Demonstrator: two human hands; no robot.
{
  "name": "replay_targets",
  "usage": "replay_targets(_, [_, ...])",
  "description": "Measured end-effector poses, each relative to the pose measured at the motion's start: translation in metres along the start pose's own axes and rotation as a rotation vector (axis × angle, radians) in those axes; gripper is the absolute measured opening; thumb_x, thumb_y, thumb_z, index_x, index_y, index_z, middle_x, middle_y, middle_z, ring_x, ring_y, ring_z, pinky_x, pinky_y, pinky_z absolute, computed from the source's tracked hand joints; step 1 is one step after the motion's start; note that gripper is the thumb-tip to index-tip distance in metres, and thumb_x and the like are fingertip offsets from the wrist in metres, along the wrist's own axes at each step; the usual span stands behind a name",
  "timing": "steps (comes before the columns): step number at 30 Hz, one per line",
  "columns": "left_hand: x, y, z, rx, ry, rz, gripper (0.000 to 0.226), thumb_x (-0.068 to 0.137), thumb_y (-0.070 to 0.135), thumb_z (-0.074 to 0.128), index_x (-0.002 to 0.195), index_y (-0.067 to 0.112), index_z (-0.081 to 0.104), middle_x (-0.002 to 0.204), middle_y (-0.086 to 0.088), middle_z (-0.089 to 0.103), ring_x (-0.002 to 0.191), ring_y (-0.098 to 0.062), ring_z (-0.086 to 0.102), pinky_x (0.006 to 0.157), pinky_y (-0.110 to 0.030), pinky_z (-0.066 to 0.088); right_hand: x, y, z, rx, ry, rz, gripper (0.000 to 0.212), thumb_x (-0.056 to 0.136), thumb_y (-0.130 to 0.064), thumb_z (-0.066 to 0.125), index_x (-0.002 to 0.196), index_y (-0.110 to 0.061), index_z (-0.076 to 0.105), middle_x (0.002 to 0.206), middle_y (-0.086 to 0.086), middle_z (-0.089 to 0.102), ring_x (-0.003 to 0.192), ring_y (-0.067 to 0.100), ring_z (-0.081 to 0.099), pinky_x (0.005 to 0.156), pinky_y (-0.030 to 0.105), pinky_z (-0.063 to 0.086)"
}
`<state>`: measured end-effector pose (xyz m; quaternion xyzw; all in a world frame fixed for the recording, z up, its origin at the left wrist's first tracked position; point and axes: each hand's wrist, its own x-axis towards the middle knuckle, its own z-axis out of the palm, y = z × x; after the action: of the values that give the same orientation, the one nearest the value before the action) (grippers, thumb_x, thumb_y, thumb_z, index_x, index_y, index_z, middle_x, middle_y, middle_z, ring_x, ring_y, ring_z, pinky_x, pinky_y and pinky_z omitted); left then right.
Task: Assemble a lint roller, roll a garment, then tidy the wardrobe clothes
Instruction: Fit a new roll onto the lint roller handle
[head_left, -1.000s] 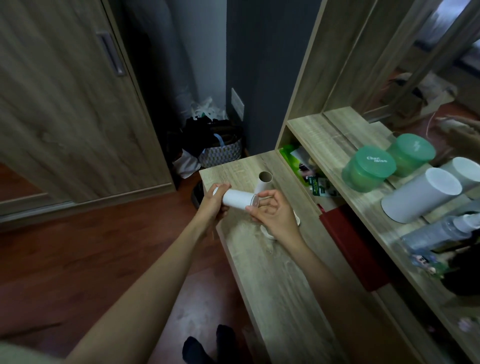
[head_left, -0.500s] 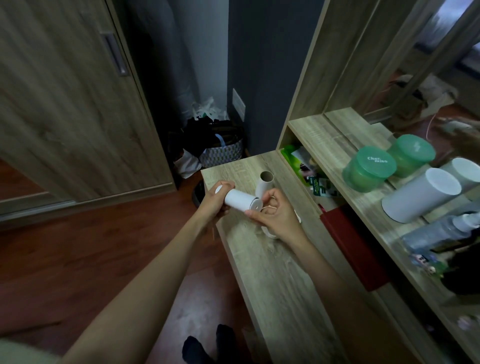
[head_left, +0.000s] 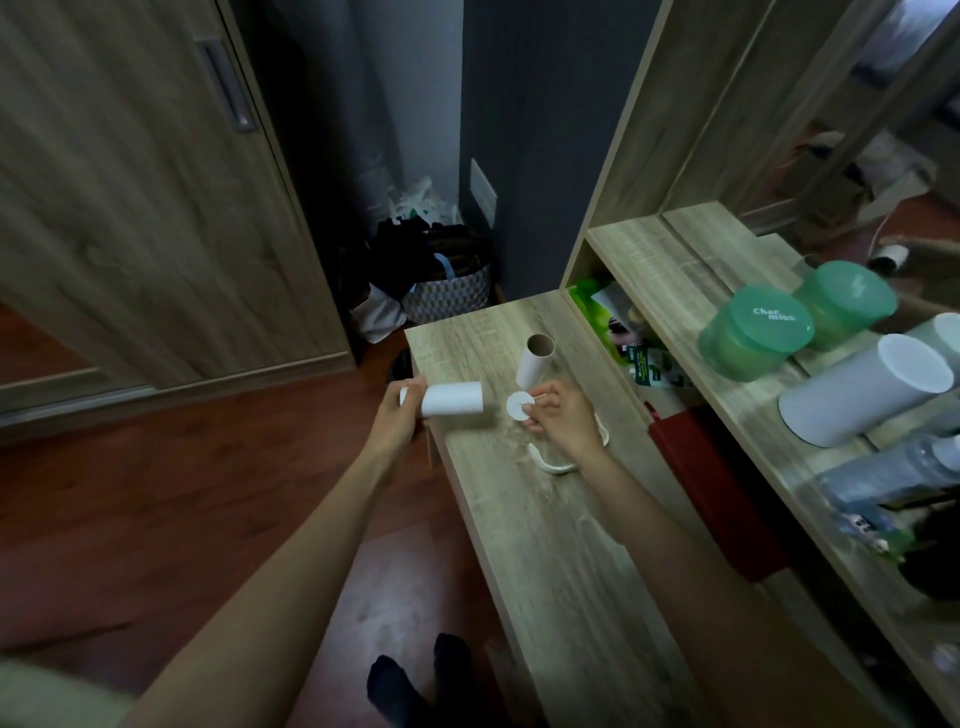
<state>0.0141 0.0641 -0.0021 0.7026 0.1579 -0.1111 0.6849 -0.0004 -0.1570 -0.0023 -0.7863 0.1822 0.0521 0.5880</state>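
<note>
My left hand (head_left: 397, 415) grips a white lint roll (head_left: 453, 398) by its left end, holding it sideways over the left edge of the wooden table (head_left: 545, 519). My right hand (head_left: 561, 418) pinches a small white round cap (head_left: 519, 405), a short gap to the right of the roll. Behind the cap a second roll (head_left: 535, 364) with a brown cardboard core stands upright on the table. Under my right wrist lies a white curved lint roller handle (head_left: 558, 465), partly hidden.
A shelf unit (head_left: 727, 332) on the right carries green lidded jars (head_left: 753, 332), a white cylinder (head_left: 862, 389) and bottles. A red box (head_left: 717, 488) sits on the lower shelf. A wardrobe door (head_left: 130, 208) stands left, bags (head_left: 436, 280) in the corner. Socked feet (head_left: 415, 686) stand on the red-brown floor.
The round cap has come off the end of the white roll. My right hand holds it slightly to the right; my left hand has kept the roll and shifted it left.
</note>
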Motion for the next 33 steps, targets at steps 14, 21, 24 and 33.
replay_targets(14, [0.005,-0.003,-0.030,-0.001,-0.076,0.030,0.029,0.099,0.027,0.057,0.121,0.009,0.057,0.107,-0.001,0.057,0.079,-0.011,0.060,0.085,-0.035,0.053,0.029,0.035,0.019,-0.356,0.145,-0.013,0.012,0.078,-0.022,0.073,0.086,-0.013,0.074,0.089,0.004,0.073,0.084,0.022,0.068,0.076,0.036,0.054])
replay_targets(21, [-0.004,0.008,-0.022,0.078,-0.199,0.117,0.017,0.100,0.023,0.055,0.114,0.015,0.058,0.112,-0.005,0.057,0.090,-0.016,0.060,0.083,-0.032,0.056,-0.023,-0.022,0.025,0.200,-0.071,-0.052,0.015,0.092,-0.026,0.060,0.105,-0.022,0.067,0.096,0.000,0.068,0.087,0.014,0.068,0.068,0.033,0.058])
replay_targets(24, [-0.011,0.013,-0.013,0.089,-0.267,0.151,0.020,0.100,0.023,0.054,0.118,0.014,0.057,0.118,-0.008,0.056,0.092,-0.017,0.061,0.079,-0.024,0.059,-0.039,-0.037,0.027,0.313,-0.178,0.030,0.027,0.092,-0.031,0.059,0.117,-0.022,0.062,0.109,-0.004,0.061,0.102,0.018,0.063,0.072,0.035,0.060])
replay_targets(33, [-0.018,0.026,0.005,0.076,-0.380,0.158,0.021,0.097,0.022,0.060,0.117,0.024,0.066,0.117,-0.008,0.061,0.090,-0.010,0.067,0.078,-0.020,0.055,-0.043,-0.040,0.010,0.539,-0.038,0.042,0.014,0.092,-0.016,0.061,0.105,-0.012,0.062,0.112,0.019,0.060,0.102,0.028,0.064,0.073,0.029,0.060])
